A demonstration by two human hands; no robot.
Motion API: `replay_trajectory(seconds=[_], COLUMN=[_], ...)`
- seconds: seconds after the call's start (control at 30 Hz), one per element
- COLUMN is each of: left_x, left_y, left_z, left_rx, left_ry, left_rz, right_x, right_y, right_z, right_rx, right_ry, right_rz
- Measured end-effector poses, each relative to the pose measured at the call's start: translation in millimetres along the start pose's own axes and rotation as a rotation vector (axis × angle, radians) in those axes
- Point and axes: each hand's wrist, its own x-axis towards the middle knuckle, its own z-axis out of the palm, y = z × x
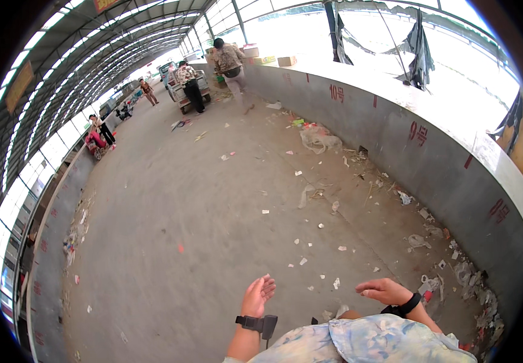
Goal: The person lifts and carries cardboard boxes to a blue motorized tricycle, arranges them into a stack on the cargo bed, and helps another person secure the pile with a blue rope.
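Note:
My left hand [258, 296] is held out in front of me with nothing in it, its fingers stretched and lying side by side. A black strap with a small dark device [260, 325] circles that wrist. To the right, my right hand [386, 291] is also bare of any object, fingers extended toward the left and palm turned down. It wears a black wristband [411, 304]. Both hands hover above the concrete floor [201, 242], apart from each other and touching nothing. Below them shows my pale patterned clothing [388, 339].
A grey wall [382, 109] with red markings runs along the right, with plastic bags [320, 139] and paper scraps at its foot. Ahead, people [231, 65] stand near a small truck [183, 88]. A person [101, 129] stands by a pink scooter [95, 144] at left.

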Motion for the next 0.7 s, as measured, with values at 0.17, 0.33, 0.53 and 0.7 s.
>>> replay_trajectory(seconds=[0.17, 0.33, 0.53, 0.7], left_x=[87, 173, 256, 318], left_y=[42, 76, 125, 137], left_z=[50, 78, 118, 128], left_rx=[0.035, 0.109, 0.147, 0.117], left_ry=[-0.053, -0.047, 0.074, 0.154], left_rz=[0.029, 0.092, 0.066, 0.013], right_x=[96, 201, 315, 415], right_y=[16, 15, 0, -11], right_z=[-54, -126, -222, -269], right_rx=[-0.125, -0.078, -0.051, -0.07], right_ry=[-0.064, -0.033, -0.03, -0.085], right_rz=[-0.053, -0.157, -0.179, -0.239])
